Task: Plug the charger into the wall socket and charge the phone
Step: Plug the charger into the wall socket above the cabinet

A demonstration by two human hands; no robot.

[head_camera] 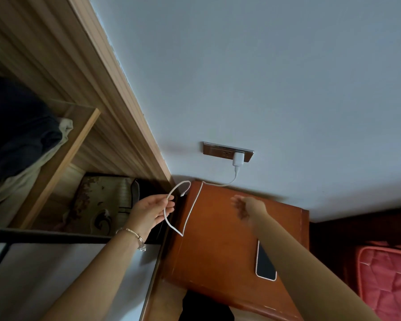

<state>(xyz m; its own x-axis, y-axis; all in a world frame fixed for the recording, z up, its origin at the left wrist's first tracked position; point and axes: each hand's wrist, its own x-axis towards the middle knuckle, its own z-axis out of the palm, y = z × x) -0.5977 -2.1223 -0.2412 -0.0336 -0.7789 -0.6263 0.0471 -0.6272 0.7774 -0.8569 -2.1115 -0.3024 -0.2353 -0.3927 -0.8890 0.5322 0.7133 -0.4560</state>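
The phone (265, 262) lies face up on the near right of the nightstand (218, 228), unconnected. The left hand (152, 210) pinches the white cable (192, 209) near its free end. The right hand (245, 208), blurred, is released with fingers spread over the nightstand. Far: the charger (238, 159) sits in the wall socket (218, 152).

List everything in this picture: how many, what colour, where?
wall socket: one, brown-grey plate, on the wall.
charger: one, white, plugged into the wall socket.
nightstand: one, reddish-brown, against the wall.
cable: one, white, from charger looping over nightstand.
phone: one, dark screen, pale rim, lying on the nightstand.
folded clothes: one pile, dark and beige, wooden shelf at left.
bracelet: one, gold, left wrist.
left hand: holds the cable.
right hand: open, above the nightstand.
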